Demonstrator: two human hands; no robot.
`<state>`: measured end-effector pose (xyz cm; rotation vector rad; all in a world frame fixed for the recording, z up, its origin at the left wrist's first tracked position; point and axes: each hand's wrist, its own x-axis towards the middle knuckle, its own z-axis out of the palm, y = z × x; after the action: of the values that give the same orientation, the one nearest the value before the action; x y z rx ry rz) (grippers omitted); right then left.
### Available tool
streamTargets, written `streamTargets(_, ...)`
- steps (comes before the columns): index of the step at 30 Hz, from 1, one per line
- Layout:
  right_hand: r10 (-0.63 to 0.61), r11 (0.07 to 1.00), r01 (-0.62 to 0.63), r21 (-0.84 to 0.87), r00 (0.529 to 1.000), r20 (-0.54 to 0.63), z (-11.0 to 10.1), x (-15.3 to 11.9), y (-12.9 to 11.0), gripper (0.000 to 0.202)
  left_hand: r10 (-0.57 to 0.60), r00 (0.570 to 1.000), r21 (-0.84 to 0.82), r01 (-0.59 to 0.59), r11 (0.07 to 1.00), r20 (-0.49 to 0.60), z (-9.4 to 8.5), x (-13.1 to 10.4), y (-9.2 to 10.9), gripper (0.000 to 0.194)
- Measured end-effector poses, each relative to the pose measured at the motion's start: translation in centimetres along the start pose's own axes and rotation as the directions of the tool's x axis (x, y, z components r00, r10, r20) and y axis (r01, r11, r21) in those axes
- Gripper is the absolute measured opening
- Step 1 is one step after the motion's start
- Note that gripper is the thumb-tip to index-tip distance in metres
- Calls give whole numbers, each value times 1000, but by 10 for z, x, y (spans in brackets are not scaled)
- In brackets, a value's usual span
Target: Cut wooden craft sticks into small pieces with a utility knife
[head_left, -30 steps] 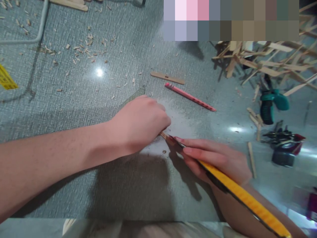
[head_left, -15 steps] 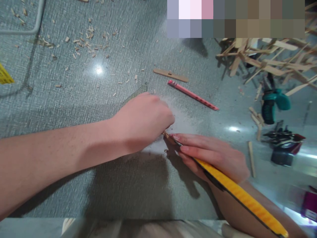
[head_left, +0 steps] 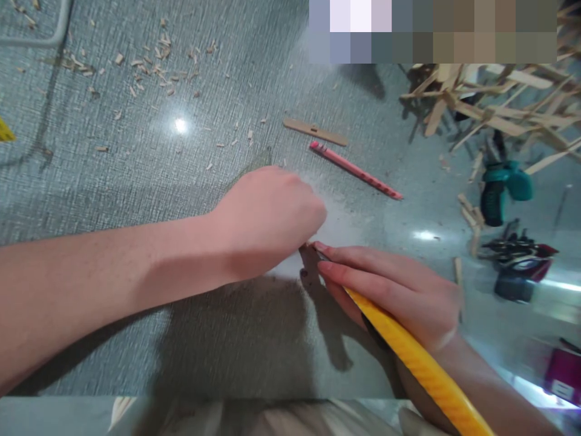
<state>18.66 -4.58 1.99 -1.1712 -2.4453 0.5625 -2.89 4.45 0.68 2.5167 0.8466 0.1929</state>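
Clearly, the right hand (head_left: 399, 290) pinches a yellow-handled tool (head_left: 422, 369) near its front, fingers close together, beside a small wooden piece (head_left: 309, 244) that barely shows at the left hand (head_left: 276, 215). Those left fingers curl under, seemingly gripping it, and a pink pencil (head_left: 356, 171) lies beyond.

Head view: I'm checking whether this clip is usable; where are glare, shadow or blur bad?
Head view: glare spots lie on the table, upper left of the left hand and above the right hand; head view: shadows darken the table below both hands; head view: the tip of the yellow-handled tool is hard to make out; head view: pixelation covers part of the top right.
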Motion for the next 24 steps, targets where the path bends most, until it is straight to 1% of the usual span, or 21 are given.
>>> streamTargets(2, -13, 1000, 13, 0, 1000, 10, 0, 1, 2, 47, -17, 1000, 8, 17, 1000, 25, -2, 0, 1, 16)
streamTargets(4, -33, 999, 33, -2, 999, 9, -1, 1, 4, 45, -47, 995, 10, 46, 999, 90, -3, 0, 2, 16)
streamTargets(6, -48, 999, 48, -12, 999, 1, 0, 1, 6, 44, -66, 990, 3, 66, 998, 127, -5, 0, 2, 17)
streamTargets(10, -58, 997, 58, -43, 998, -9, 0, -1, 8, 50, -67, 992, -40, 71, 997, 106, -6, 0, 3, 19)
streamTargets(13, -56, 997, 56, -53, 998, 0, -1, -1, 7, 51, -72, 990, -37, 77, 996, 119, -7, 0, 3, 20)
streamTargets(19, -54, 996, 55, -63, 998, 17, -3, -1, 6, 45, -52, 989, 35, 47, 998, 138, -8, 1, 3, 18)
streamTargets(22, -67, 996, 67, -55, 998, 5, -4, -1, 6, 43, -33, 993, 27, 30, 999, 115, -6, 0, 2, 18)
streamTargets(24, -30, 999, 31, -15, 1000, 4, -5, 0, 6, 42, -30, 994, 11, 29, 1000, 109, -5, 0, 2, 20)
